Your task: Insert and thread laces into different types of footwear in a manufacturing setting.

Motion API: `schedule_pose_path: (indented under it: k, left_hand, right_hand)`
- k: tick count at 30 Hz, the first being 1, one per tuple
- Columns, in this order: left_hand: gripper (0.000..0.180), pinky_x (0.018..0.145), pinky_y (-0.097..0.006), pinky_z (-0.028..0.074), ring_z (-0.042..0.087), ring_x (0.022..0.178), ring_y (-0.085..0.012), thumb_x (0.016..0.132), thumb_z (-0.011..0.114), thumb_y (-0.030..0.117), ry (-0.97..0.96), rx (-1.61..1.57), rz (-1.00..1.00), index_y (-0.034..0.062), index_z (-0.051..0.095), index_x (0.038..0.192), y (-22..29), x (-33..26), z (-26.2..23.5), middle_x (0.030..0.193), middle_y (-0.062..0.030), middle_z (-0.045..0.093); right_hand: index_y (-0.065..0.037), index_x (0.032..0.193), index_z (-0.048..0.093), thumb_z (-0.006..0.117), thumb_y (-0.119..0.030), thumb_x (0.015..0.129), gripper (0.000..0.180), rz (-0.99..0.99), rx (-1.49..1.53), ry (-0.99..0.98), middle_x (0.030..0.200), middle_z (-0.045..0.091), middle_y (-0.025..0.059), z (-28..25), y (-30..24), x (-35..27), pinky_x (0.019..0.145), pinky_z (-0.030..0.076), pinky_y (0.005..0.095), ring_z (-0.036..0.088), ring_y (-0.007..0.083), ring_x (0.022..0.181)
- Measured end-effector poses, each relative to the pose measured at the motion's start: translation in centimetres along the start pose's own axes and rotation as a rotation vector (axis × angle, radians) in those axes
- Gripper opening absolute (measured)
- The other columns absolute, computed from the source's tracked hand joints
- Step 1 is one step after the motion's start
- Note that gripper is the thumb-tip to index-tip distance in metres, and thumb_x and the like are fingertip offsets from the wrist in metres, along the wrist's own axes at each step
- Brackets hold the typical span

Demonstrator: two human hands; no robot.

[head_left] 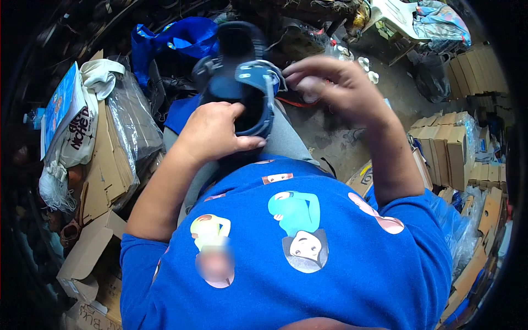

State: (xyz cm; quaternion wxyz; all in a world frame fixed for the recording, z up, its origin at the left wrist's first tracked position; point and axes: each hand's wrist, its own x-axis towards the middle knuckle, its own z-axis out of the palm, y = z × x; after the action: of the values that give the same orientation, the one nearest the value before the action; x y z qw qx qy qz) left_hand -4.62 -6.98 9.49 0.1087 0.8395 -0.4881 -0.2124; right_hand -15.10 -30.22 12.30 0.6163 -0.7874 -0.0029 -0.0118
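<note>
A dark blue shoe (256, 124) with a deep opening and pale metal eyelets rests over my lap, partly smeared by motion. My left hand (212, 132) grips its near side, the thumb outside and the fingers reaching over the rim. To the right of the eyelets, my right hand (335, 82) is raised with its fingers bent together in a pinch. Blur at the fingertips hides what they hold. A pale strip, perhaps a lace, shows between those fingertips and the shoe's edge. Beyond the opening stands a dark, rounded part (239, 41) that looks joined to the shoe.
Flattened cardboard (104, 176), a clear plastic bag (132, 121) and a white cloth bag (82, 132) stand at my left. An open carton (88, 264) lies nearer. Cardboard boxes (440, 148) line the right side. A white plastic chair (393, 16) and blue bag (184, 36) are farther off.
</note>
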Motion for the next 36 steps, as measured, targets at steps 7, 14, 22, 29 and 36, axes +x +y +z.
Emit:
schedule_pose_path:
  k: [7, 14, 22, 29, 36]
  left_hand:
    - [0.042, 0.087, -0.039, 0.048, 0.061, 0.096, -0.0345, 0.063, 0.083, 0.021, 0.059, -0.346, 0.190, 0.0022, 0.066, 0.097, -2.5, -0.1, 2.3, 0.102, -0.0184, 0.062]
    - [0.032, 0.088, -0.041, 0.046, 0.058, 0.097, -0.0307, 0.065, 0.080, 0.017, 0.186, -0.136, 0.352, 0.0068, 0.068, 0.093, -1.2, -2.2, 3.0, 0.100, -0.0125, 0.062]
    - [0.025, 0.080, -0.031, 0.051, 0.066, 0.088, -0.0193, 0.073, 0.079, 0.009, 0.171, -0.821, 0.093, 0.0042, 0.070, 0.096, -5.6, -4.0, 4.3, 0.099, -0.0096, 0.070]
    - [0.030, 0.074, -0.044, 0.050, 0.062, 0.074, -0.0397, 0.081, 0.069, 0.034, 0.010, -0.285, 0.309, 0.0039, 0.067, 0.087, -3.2, -0.3, 5.4, 0.076, -0.0205, 0.065]
    - [0.060, 0.079, -0.046, 0.051, 0.065, 0.083, -0.0389, 0.091, 0.047, 0.051, -0.298, -0.111, -0.142, -0.0037, 0.070, 0.080, 1.6, 2.6, 3.4, 0.083, -0.0248, 0.067]
  right_hand:
    - [0.000, 0.106, 0.065, 0.059, -0.016, 0.092, 0.022, 0.084, -0.098, 0.026, 0.094, 0.066, 0.0043, 2.6, 7.3, 1.5, 0.081, 0.048, 0.0272, 0.059, 0.0106, 0.086]
    - [-0.012, 0.112, 0.068, 0.050, -0.038, 0.089, 0.039, 0.221, -0.584, -0.245, 0.106, 0.065, 0.0227, 7.9, 6.9, 8.3, 0.090, 0.048, 0.0422, 0.062, 0.0364, 0.101]
    - [-0.012, 0.073, 0.060, 0.056, -0.026, 0.082, 0.017, 0.169, 1.053, -0.066, 0.068, 0.054, -0.0024, 8.1, 9.8, 8.5, 0.056, 0.032, 0.0222, 0.043, 0.0085, 0.058]
    - [-0.001, 0.094, 0.066, 0.059, -0.013, 0.081, 0.020, 0.070, -0.138, 0.027, 0.082, 0.066, 0.0049, 6.4, 10.8, 8.1, 0.066, 0.048, 0.0258, 0.059, 0.0097, 0.072]
    - [-0.002, 0.101, 0.064, 0.064, -0.024, 0.087, 0.025, 0.086, 0.127, 0.163, 0.098, 0.067, 0.0081, 1.6, 7.2, 6.3, 0.081, 0.046, 0.0253, 0.060, 0.0111, 0.092]
